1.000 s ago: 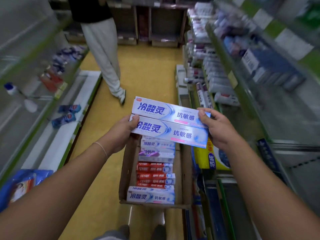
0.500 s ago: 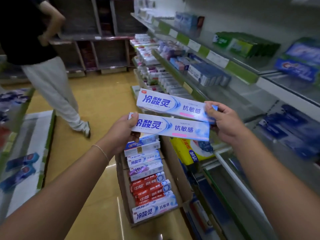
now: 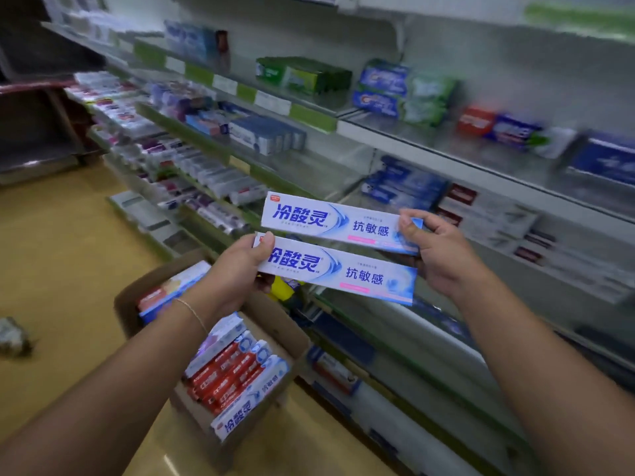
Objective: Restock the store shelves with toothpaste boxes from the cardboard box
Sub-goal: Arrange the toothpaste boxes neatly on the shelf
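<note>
I hold two white-and-blue toothpaste boxes side by side in front of the shelves. My left hand [image 3: 240, 273] grips the left end of the lower toothpaste box [image 3: 340, 273], thumb on its face. My right hand [image 3: 436, 250] pinches the right end of the upper toothpaste box [image 3: 330, 219] and reaches behind the lower one. Below them, the open cardboard box [image 3: 271, 324] stands on the floor, with several red and white-blue toothpaste boxes [image 3: 226, 376] lying flat in it.
Glass store shelves [image 3: 395, 132] with green price strips run along the right, stocked in patches with blue, green and red toothpaste packs [image 3: 402, 92]. The yellow floor [image 3: 58, 255] lies to the left. A dark shelving unit [image 3: 34, 125] stands at the far left.
The view has swung right, toward the shelves, and the standing person has left the view. Both hands kept their hold; the boxes now sit nearer the middle shelf.
</note>
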`<state>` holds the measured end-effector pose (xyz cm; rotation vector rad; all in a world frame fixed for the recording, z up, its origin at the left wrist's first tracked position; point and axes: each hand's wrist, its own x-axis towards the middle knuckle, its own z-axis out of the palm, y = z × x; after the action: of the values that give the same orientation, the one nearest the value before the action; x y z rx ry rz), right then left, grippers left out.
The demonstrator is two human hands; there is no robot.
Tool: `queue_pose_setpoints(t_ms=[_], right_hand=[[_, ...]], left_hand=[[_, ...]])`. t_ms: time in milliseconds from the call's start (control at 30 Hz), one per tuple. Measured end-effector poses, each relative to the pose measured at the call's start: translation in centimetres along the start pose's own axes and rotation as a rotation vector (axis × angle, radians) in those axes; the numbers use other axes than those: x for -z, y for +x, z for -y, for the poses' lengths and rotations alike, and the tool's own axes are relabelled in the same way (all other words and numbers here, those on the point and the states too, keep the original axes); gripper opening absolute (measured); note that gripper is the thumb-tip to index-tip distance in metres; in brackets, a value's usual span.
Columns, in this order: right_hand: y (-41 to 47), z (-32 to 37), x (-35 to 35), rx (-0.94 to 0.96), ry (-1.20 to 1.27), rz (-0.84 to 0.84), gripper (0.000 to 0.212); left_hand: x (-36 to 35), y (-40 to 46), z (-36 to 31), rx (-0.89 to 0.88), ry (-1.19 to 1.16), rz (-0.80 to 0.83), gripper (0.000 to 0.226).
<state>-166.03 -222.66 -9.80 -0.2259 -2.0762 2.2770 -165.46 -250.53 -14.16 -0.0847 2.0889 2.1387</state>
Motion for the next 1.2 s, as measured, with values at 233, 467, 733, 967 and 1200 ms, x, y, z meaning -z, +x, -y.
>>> queue_pose_setpoints(t_ms=[233, 467, 733, 967, 1200], right_hand=[[-6.7, 4.1, 11.3, 0.112, -0.015, -0.262, 0.005], [-16.1, 7.5, 23.6, 0.176, -0.041, -0.46, 0.003], [-29.1, 9.1, 37.9, 0.223, -0.075, -0.633, 0.004], [-40.8, 9.7, 48.3, 0.245, -0.126, -0.807, 0.005], [-51.3, 10.9, 55.5, 0.252, -0.166, -1.034, 0.002]], left_hand=[[-12.5, -1.5, -2.6, -0.037, 0.021, 0.238, 0.028], [-26.3, -6.7, -4.3, -0.081, 0.023, 0.445, 0.026], [-41.2, -16.8, -3.7, -0.052, 0.053, 0.627, 0.026], [-53.6, -25.2, -2.8, -0.067, 0.03, 0.795, 0.028], [-62.8, -32.5, -2.9, -0.078, 0.044, 0.984, 0.029]])
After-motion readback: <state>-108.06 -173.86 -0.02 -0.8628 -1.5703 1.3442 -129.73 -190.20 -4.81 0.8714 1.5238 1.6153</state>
